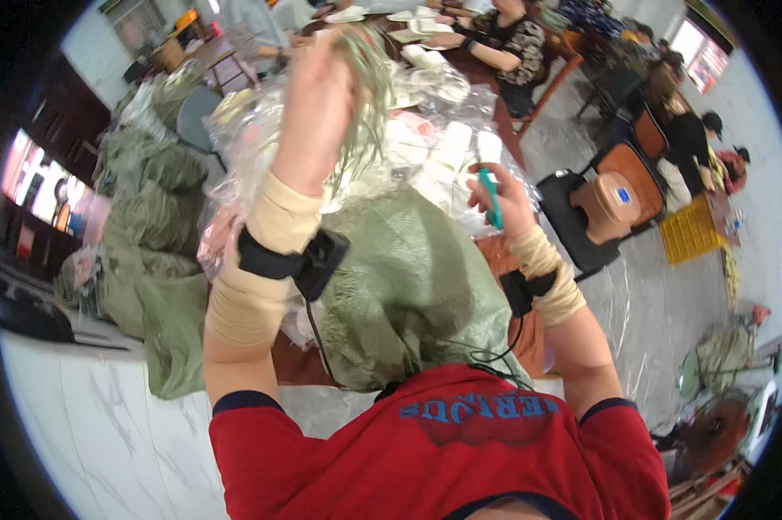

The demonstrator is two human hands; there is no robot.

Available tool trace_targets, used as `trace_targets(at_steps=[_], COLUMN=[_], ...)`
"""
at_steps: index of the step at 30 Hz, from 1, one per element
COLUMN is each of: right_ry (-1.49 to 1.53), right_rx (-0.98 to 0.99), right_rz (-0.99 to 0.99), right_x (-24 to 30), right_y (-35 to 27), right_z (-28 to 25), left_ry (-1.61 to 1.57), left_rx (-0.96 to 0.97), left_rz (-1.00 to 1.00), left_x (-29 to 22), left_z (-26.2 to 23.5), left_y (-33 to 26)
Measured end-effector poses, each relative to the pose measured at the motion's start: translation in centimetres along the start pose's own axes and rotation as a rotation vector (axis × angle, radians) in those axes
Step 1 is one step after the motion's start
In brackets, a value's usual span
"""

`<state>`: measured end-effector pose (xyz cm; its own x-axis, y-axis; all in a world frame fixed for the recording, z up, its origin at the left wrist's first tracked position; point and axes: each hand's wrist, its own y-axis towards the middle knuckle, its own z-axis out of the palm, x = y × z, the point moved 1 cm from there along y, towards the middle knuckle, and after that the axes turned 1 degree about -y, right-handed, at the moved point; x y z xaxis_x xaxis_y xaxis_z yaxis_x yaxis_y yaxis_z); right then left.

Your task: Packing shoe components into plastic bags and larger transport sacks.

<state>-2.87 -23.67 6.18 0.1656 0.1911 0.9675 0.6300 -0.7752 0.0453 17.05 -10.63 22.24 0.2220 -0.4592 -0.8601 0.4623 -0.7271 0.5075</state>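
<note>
My left hand (315,108), raised and blurred by motion, is closed on a bunch of thin green strands (372,100) that hang down on its right. Lower and to the right, my right hand (514,206) grips a small teal tool (491,199); its exact kind is hard to make out. Between my forearms a green woven sack (408,277) lies crumpled over the near part of the table. Just past it are many white shoes (447,156), some in clear plastic bags (252,143).
Full green sacks (148,234) are piled on the left by a grey chair (202,113). Across the table a person (499,56) handles white shoes. On the right stand a black chair with a brown container (612,204), a yellow crate (693,230) and a fan (716,429).
</note>
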Motion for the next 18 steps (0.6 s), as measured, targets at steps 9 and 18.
trace_targets(at_steps=[9,18], right_ry=[0.239,0.214], right_rx=[-0.634,-1.237], right_rz=[0.052,0.831], right_x=[-10.0,-29.2], right_y=[-17.4,-49.8], right_z=[-18.7,-16.2], left_ry=[-0.132,-0.202], left_rx=[0.606,0.928], left_rz=[-0.371,-0.883], left_x=[12.7,23.9], left_z=[23.7,49.1], left_y=[-8.2,-23.2])
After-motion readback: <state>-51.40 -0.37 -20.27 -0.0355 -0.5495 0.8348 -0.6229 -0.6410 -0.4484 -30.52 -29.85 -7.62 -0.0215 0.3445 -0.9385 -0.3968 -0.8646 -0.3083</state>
